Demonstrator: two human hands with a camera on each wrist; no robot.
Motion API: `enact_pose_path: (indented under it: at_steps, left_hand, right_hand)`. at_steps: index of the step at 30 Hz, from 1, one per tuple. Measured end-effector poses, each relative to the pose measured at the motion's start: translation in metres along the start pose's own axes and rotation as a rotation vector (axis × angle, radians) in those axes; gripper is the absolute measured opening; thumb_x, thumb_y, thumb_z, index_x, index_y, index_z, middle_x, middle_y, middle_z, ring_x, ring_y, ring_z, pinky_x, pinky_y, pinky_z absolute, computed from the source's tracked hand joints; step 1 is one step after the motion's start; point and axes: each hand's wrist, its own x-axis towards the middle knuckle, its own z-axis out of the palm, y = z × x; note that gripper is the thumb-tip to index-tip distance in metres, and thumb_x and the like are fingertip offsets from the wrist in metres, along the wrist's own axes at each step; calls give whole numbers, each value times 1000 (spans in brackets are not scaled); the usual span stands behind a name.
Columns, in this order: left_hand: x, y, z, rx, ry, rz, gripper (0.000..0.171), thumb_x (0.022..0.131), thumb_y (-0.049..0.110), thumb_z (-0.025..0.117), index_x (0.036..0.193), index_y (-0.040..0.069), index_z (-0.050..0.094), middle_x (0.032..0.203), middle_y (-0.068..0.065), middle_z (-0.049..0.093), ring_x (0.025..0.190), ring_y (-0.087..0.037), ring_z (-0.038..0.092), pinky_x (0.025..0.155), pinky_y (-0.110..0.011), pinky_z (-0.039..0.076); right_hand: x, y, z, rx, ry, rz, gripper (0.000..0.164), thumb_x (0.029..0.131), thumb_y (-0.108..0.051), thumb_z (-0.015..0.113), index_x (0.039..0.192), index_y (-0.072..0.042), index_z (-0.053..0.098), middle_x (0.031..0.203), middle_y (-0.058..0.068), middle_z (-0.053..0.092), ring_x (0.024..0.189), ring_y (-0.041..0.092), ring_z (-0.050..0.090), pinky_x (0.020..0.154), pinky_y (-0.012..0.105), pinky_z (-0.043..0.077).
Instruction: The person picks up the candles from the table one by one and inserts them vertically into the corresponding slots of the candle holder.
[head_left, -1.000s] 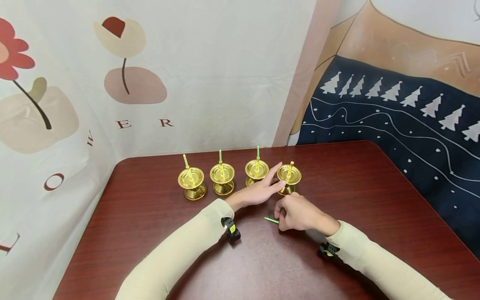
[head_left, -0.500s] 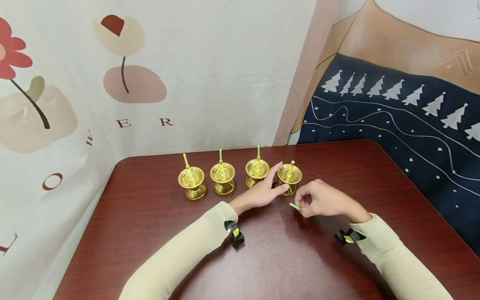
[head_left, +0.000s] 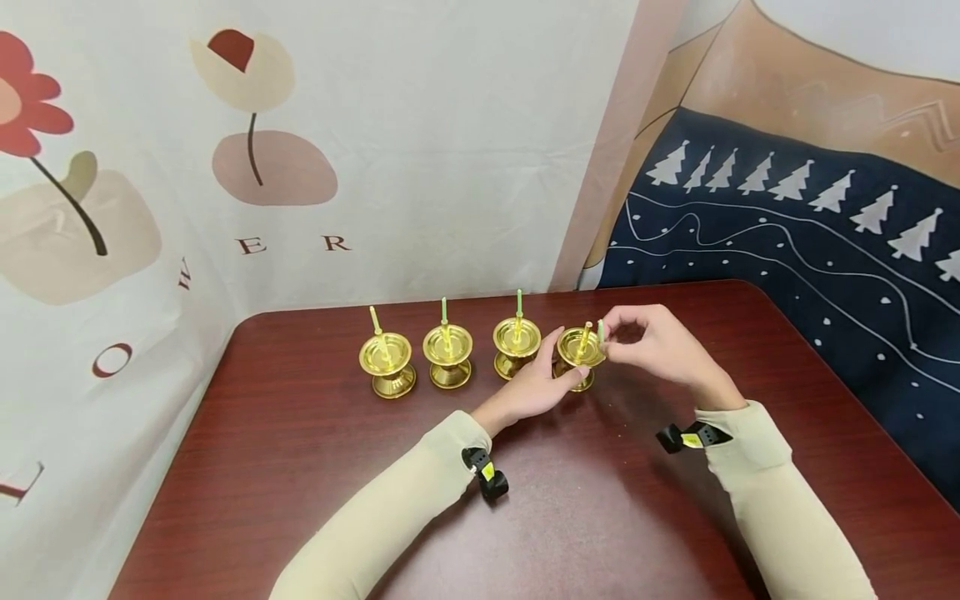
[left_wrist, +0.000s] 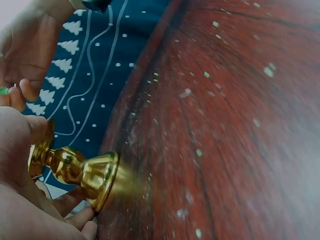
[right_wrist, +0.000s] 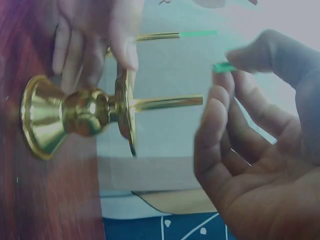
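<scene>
My left hand (head_left: 534, 390) holds the rightmost gold candle holder (right_wrist: 89, 112) by its stem and dish, thumb in front and fingers behind. The holder stands on the table, and its thin upright tube (right_wrist: 170, 102) has an open top. Between thumb and forefinger, my right hand (head_left: 660, 350) pinches a short green candle (head_left: 601, 331). In the head view the candle is upright, just right of the tube. The right wrist view shows candle and tube apart, with most of the candle hidden by the fingertips.
To the left stand more gold candle holders: two with green candles (head_left: 519, 302) (head_left: 444, 311) and one with a pale yellowish candle (head_left: 375, 318). Small green crumbs (left_wrist: 269, 72) dot the red-brown table (head_left: 285, 433). Printed cloth (head_left: 450, 150) hangs behind the table.
My right hand has lifted the green candle from the table, carried it up beside the rightmost holder and turned it upright. The left hand stays at that holder.
</scene>
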Motion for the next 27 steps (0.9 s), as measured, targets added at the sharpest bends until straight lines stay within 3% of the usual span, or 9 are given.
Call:
enact_pose_path:
  at_steps: [7,12,18,27]
  left_hand:
    - [-1,3,-1,-66,-7,-18,88,111,47,64,178,22,14,171,-16,44,155,-27,44,126,-48,36]
    - [1,3,1,-99,-12,-45,87,110,41,66,178,23,15,171,-14,44,156,-25,43,125,-44,36]
    - [-1,4,1,-160,-20,-21,85,110,36,66,178,24,17,171,-12,45,155,-19,42,126,-42,35]
    - [15,-25,9,-204,-13,-17,87,108,48,69,177,37,18,172,-7,44,155,-22,42,127,-50,32]
  right_hand:
    - [14,0,9,124,161,6,7,94,4,74,97,-1,76,94,13,74,83,20,67,73,24,56]
    - [19,5,12,150,209,4,7,96,5,74,97,-2,76,92,11,75,81,18,68,72,23,56]
    - [19,10,14,176,233,38,4,97,5,73,99,2,75,96,16,75,83,17,68,72,23,56]
    - [21,10,18,172,241,71,5,97,-1,76,101,2,78,99,15,75,86,19,67,75,23,55]
